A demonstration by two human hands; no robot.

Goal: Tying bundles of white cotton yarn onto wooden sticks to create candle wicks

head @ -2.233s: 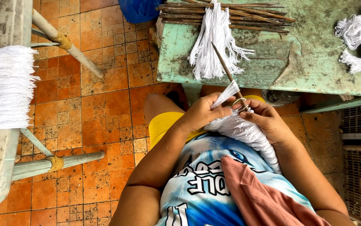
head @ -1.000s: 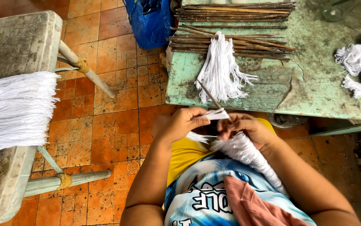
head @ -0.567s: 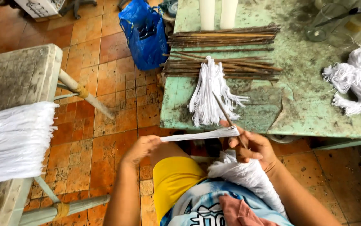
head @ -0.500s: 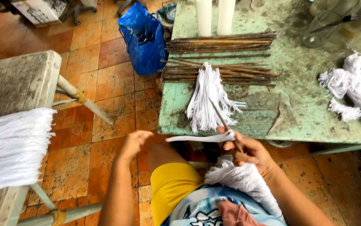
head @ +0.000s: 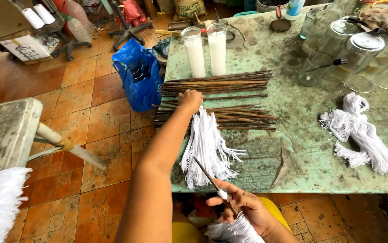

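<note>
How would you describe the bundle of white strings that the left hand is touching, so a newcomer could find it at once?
On the worn green table, look below the piles of thin brown sticks. The bundle of white strings hangs over the near edge, its top under the left hand. Unlike the looped white bundle on the right, its strands lie straight.

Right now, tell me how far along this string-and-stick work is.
Done: one thin stick in the right hand carries a white string wrap near its middle, with a string bundle below. In hand: the left hand rests on the stick pile. Left: many bare sticks, plus loose cut strings on the green table.
</note>
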